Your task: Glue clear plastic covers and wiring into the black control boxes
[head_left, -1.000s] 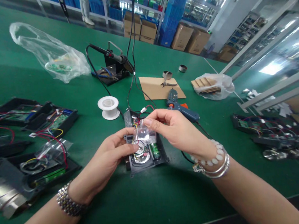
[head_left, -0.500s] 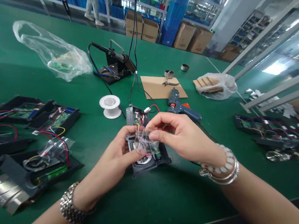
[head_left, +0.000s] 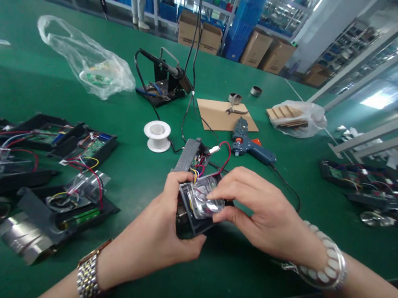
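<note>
My left hand (head_left: 165, 225) is wrapped round the left side of a black plastic housing (head_left: 203, 226), thumb below its near edge. Over its open side lies a crinkled clear plastic cover (head_left: 202, 204), with wires showing through. The thumb and fingers of my right hand (head_left: 257, 209) pinch that cover at its right side. Behind it, a ribbed black part (head_left: 191, 152) is joined by coloured wires (head_left: 196, 171). A red lead ends in a white connector (head_left: 214, 149).
A glue gun (head_left: 251, 145) lies to the right, in front of cardboard (head_left: 216, 113) with cutters on it. A white spool (head_left: 157, 137) and a soldering iron stand (head_left: 163, 93) are behind. More open housings (head_left: 69, 218) crowd the left. A bag of cardboard dividers (head_left: 296, 115) sits right.
My left hand has moved from the clear plastic to the housing's side, and the housing is tilted. The plastic now lies over the housing under my right fingers. The whole view has shifted slightly.
</note>
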The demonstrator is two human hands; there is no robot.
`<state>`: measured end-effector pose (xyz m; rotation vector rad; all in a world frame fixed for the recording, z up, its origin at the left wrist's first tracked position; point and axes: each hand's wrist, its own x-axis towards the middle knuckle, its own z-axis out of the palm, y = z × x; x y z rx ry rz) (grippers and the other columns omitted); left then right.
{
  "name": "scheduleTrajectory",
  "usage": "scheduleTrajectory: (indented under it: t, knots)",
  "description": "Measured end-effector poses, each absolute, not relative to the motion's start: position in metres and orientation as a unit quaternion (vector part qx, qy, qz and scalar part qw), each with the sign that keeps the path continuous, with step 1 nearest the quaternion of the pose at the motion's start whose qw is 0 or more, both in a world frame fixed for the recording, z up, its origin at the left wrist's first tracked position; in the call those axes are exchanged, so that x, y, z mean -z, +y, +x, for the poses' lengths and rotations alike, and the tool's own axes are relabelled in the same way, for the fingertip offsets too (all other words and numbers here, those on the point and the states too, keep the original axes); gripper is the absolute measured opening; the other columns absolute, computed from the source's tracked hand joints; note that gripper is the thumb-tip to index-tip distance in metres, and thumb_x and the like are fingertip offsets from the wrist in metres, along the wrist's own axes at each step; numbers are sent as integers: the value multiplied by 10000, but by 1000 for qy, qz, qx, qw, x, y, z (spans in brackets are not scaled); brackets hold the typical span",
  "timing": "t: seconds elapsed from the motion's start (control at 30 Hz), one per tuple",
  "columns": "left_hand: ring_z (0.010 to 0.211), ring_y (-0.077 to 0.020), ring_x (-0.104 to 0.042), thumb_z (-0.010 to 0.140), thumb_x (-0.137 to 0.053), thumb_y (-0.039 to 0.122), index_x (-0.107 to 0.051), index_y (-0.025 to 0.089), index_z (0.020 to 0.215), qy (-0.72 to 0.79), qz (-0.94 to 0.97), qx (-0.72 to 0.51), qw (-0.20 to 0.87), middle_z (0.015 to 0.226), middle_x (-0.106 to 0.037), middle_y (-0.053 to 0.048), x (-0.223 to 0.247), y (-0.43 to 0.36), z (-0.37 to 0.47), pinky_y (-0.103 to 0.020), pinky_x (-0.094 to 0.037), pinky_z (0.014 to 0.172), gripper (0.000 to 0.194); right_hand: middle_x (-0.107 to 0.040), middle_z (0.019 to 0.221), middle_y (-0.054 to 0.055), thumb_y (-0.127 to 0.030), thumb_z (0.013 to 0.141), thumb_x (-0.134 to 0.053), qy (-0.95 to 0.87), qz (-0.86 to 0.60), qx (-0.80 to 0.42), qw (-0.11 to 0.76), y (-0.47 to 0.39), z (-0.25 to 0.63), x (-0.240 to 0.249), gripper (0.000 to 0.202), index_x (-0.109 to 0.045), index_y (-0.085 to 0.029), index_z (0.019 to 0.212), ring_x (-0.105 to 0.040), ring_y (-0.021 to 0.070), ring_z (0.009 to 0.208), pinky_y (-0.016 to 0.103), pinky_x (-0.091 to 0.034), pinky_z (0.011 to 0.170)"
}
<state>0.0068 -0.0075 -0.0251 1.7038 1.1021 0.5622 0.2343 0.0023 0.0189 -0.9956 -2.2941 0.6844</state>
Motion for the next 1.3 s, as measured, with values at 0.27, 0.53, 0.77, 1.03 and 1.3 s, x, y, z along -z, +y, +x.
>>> scheduleTrajectory:
  t: [0.27,0.53,0.77,1.03,1.3]
  knots:
    - [1029,-248,-690,761,-828,240,-453,323,1330,456,728,-283,425,1210,-669,-12,29,-8,4,-309,-525,874,686,-685,1041,75,-118,1002,-655,-855,-370,-238,276,-12,236,-11,220,-660,-218,1198,-623,230,941,384,-536,789]
    - [1073,-237,-679,775,-816,229,-371,333,1414,457,702,-277,471,1269,-639,-16,28,-13,11,-300,-530,885,786,-688,1054,73,-173,1017,-670,-854,-389,-224,264,-7,237,-10,175,-667,-200,1191,-631,212,957,363,-539,829]
    - [903,-222,-685,823,-797,274,-294,274,1432,477,665,-295,494,1204,-637,-63,37,-17,22,-331,-536,795,789,-688,1062,68,-187,1023,-665,-852,-377,-257,258,-3,239,-8,185,-672,-203,1208,-632,206,979,356,-539,841]
    - [1008,-211,-674,780,-860,268,-383,295,1366,458,675,-323,480,1198,-641,-6,37,-15,18,-315,-519,844,756,-697,1046,62,-214,1006,-715,-862,-365,-243,254,-1,237,-16,160,-699,-167,1158,-627,187,960,334,-523,829]
    - [1010,-198,-672,886,-803,401,-441,316,1337,459,664,-333,487,1204,-656,14,38,-14,20,-311,-513,858,584,-738,1014,65,-100,1041,-596,-889,-346,-169,246,32,237,-31,177,-738,-131,1141,-664,177,939,325,-525,877]
